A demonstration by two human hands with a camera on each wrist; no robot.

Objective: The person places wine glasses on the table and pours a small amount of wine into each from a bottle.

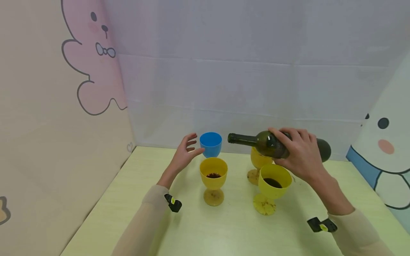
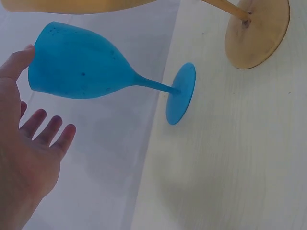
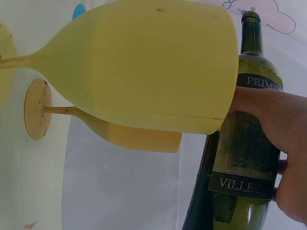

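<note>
From afar I see a green bottle (image 1: 268, 144), blue goblet (image 1: 210, 151), brown-flecked yellow goblets (image 1: 271, 192) and a pale yellow tabletop (image 1: 224, 231).

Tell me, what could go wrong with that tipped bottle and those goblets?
The bottle lies nearly level; in the head view its mouth appears beside the blue goblet, so anything poured might spill on the table.
The left fingers, close to that goblet, could tip it.
The bottle partly hides the rear yellow goblet there; lowering it might knock that over.

Head view high, wrist views close, goblets (image 1: 213, 183) shared
</note>
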